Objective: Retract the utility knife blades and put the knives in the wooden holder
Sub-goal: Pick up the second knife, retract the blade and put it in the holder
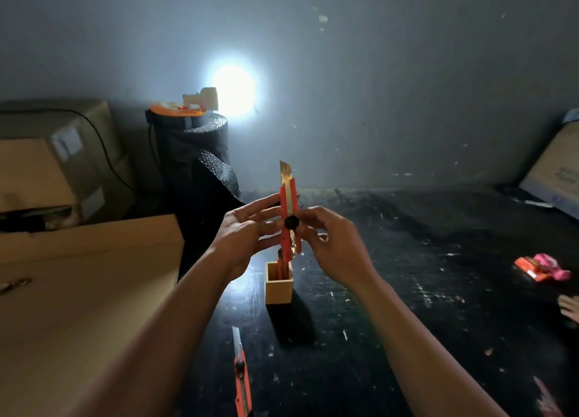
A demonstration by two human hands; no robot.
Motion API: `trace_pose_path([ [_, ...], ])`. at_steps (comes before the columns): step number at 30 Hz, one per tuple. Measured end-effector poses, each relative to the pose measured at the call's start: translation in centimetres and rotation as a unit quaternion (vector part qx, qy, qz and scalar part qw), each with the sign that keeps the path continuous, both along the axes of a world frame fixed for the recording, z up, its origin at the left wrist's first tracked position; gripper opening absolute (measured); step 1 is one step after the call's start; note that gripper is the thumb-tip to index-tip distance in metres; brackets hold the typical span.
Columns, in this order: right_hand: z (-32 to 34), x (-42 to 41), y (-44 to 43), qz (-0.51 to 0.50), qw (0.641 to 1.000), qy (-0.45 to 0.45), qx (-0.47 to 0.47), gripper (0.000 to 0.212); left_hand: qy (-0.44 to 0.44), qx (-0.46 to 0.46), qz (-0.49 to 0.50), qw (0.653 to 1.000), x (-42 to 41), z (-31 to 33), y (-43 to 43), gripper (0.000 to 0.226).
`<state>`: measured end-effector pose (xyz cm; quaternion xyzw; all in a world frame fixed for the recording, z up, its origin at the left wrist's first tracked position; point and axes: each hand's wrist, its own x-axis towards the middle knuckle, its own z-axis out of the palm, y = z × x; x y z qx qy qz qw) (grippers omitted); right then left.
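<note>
Fingers of both my hands are closed on one knife [290, 216], held upright above the holder [279, 288]. Left hand [242, 239] pinches the orange body from the left side, fingertips spread along it. Right hand [333, 244] grips from the right, thumb near the black lock knob [292, 222]; contact with the knob itself I cannot confirm

Blade [285, 172] extended, pointing up and away from me; long axis near vertical, tail end down toward the holder mouth. Blade not yet retracted

Holder sits directly below the hands on the dark table [407, 291], already containing at least one knife [281, 261]. Second loose knife [242, 376] lies on the table nearer to me, left of centre, blade out and pointing away; left hand is the closer one for it

Judgement: next step is loosening the knob and sliding the blade down, then a straight drop into the holder
</note>
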<state>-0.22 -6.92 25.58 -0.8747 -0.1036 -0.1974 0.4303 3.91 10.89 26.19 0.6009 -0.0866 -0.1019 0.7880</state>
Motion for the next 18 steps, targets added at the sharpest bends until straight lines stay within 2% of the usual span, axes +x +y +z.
trace_pose_path([
  [3,-0.3,0.1,0.4,0.004,1.000,0.002,0.000,0.016,0.004,-0.018,0.004,1.000,0.4,0.5,0.9,0.046],
  [7,0.3,-0.7,1.6,0.022,0.999,-0.021,0.032,0.035,-0.009,-0.017,-0.003,1.000,0.4,1.1,1.4,0.048],
  [9,0.5,-0.7,2.1,0.030,0.998,-0.032,0.047,0.037,-0.019,-0.006,-0.001,1.000,0.3,1.4,1.5,0.048],
  [14,0.5,-0.3,1.9,0.047,0.998,-0.013,0.050,0.022,-0.025,0.006,0.007,1.000,0.0,2.3,1.5,0.043],
  [18,0.7,-0.6,1.7,0.048,0.997,-0.002,0.053,0.020,-0.040,0.018,0.011,0.999,-0.2,3.0,1.1,0.043],
])
